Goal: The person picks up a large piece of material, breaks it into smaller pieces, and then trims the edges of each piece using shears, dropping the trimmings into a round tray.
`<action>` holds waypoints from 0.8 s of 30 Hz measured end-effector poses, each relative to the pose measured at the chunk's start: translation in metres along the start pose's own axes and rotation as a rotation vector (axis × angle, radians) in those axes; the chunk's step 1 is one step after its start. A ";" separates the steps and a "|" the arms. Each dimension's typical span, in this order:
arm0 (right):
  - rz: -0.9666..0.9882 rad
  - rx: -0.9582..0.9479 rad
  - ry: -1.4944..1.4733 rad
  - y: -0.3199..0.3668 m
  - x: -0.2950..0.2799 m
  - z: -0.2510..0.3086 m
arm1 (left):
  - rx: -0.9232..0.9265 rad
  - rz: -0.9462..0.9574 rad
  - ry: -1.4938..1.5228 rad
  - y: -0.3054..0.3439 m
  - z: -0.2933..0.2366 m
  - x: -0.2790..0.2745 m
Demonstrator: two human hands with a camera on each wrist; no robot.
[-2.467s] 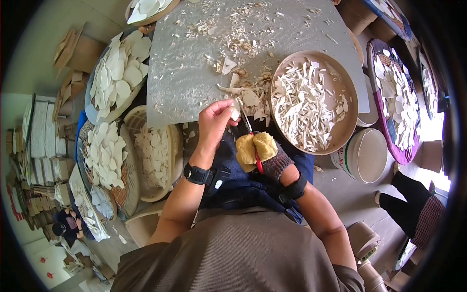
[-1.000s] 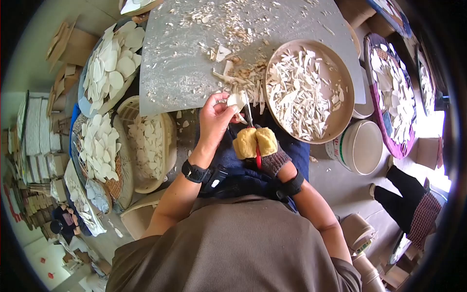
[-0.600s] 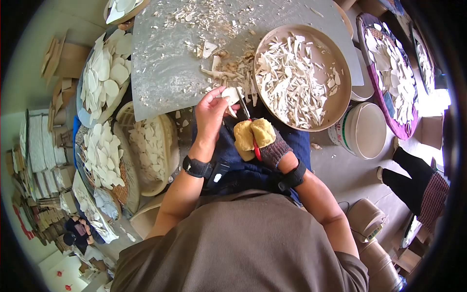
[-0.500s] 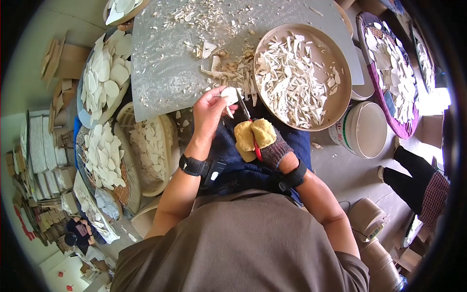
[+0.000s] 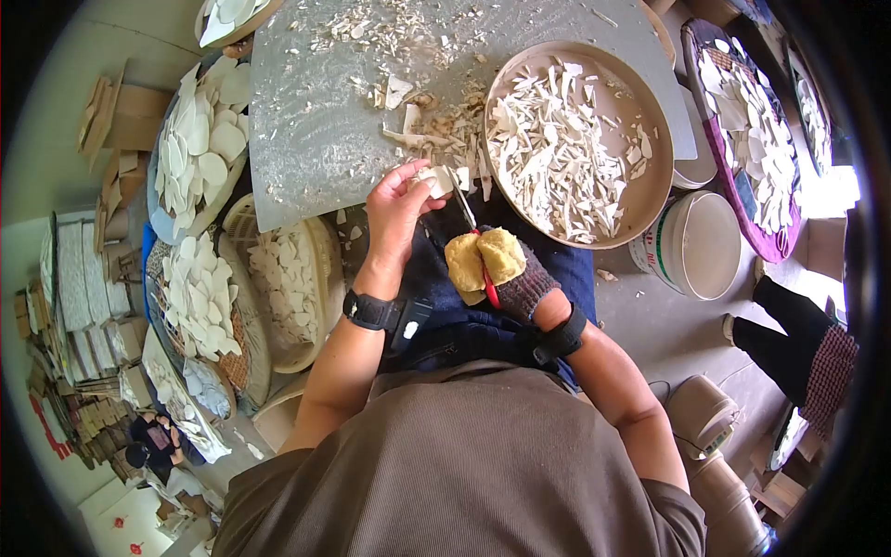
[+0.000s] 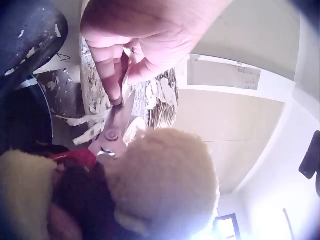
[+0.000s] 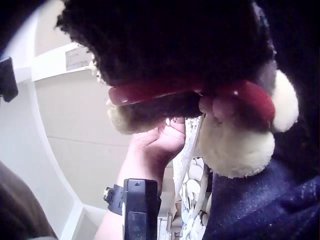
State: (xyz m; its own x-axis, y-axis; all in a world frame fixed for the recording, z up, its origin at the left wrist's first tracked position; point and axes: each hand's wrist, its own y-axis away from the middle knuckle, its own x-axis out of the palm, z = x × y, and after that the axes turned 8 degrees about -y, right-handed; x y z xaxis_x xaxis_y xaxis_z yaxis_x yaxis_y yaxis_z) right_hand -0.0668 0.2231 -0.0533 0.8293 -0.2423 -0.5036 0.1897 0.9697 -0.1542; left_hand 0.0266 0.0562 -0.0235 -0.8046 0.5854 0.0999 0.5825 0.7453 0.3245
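One pale flat chip (image 5: 435, 180) pinched in left hand (image 5: 397, 210); knit-gloved right hand (image 5: 501, 269) grips red-handled shears (image 5: 468, 215).

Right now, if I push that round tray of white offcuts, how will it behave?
Probably slides rather than tips: the round tray is wide and shallow. Its loose white offcuts look light, so they may shift or spill out.

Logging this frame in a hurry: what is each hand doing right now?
Left hand: pinches a white piece.
Right hand: gloved, grips red-handled scissors.
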 end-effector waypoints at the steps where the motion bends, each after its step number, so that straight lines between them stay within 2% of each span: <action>1: 0.051 0.047 0.009 0.001 -0.005 0.005 | -0.021 0.016 -0.008 -0.003 0.001 -0.004; 3: 0.024 0.158 -0.276 0.003 0.004 -0.004 | -0.035 0.041 -0.030 -0.009 -0.002 -0.006; 6: -0.009 0.218 -0.450 0.006 0.011 -0.011 | -0.030 0.072 -0.060 -0.010 -0.004 -0.008; 8: -0.038 0.141 -0.366 0.005 0.011 -0.011 | 0.012 0.067 -0.113 -0.010 -0.004 -0.008; 10: -0.079 -0.021 -0.166 0.002 0.010 -0.012 | 0.035 0.103 -0.145 -0.010 -0.005 -0.009; 13: -0.047 0.009 -0.121 0.002 0.016 -0.019 | 0.036 0.187 -0.161 -0.009 -0.007 -0.008; 15: -0.097 0.272 -0.726 0.003 0.029 -0.022 | 0.024 0.202 -0.174 -0.008 -0.009 -0.004; 18: -0.045 0.061 -0.331 0.000 0.014 -0.013 | 0.091 0.011 -0.104 -0.002 -0.004 0.007; 20: -0.075 -0.081 -0.111 -0.003 0.009 -0.010 | 0.073 -0.039 -0.036 -0.002 0.003 0.010; 24: -0.019 -0.067 -0.023 0.001 0.005 -0.011 | 0.093 -0.091 0.007 -0.001 0.007 0.015</action>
State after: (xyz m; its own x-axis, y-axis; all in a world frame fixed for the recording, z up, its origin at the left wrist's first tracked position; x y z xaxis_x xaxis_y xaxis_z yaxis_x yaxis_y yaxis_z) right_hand -0.0682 0.2223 -0.0655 0.8378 -0.2594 -0.4803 0.1706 0.9602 -0.2211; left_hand 0.0152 0.0664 -0.0289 -0.8554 0.5117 0.0808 0.5147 0.8220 0.2437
